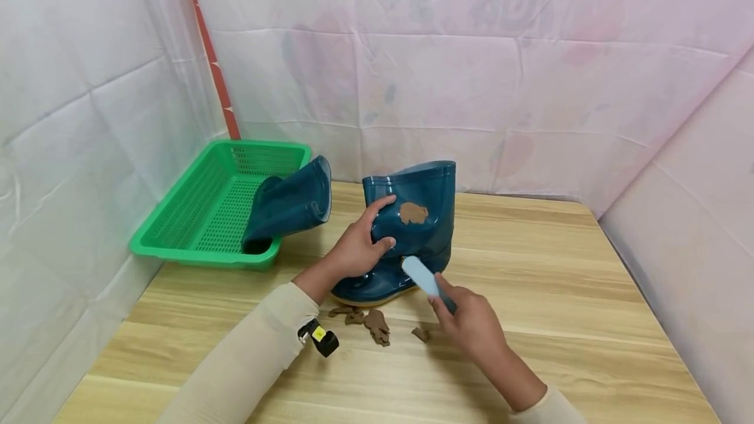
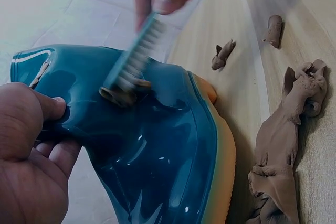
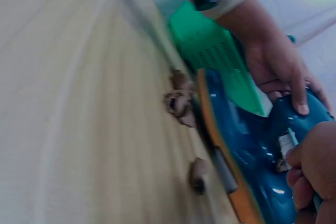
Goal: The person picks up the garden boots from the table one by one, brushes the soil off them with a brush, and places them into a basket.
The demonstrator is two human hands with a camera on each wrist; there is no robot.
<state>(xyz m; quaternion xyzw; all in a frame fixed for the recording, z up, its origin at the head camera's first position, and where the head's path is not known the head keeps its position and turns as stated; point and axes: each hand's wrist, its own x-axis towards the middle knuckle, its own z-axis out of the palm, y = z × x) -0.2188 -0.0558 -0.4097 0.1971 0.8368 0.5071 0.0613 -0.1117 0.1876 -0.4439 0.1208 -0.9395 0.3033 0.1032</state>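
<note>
A blue rubber boot with a tan sole stands upright on the table, a brown clay-like patch on its shaft. My left hand grips the shaft's left side, thumb and fingers spread round it. In my right hand is a light blue brush, held by its handle. The left wrist view shows its bristles against the boot, with brown matter at the brush's tip. Brown clumps lie on the table before the boot.
A green plastic basket stands at the left, with a second blue boot leaning over its right rim. A smaller brown crumb lies near my right hand. White sheets hang behind and at both sides of the wooden table.
</note>
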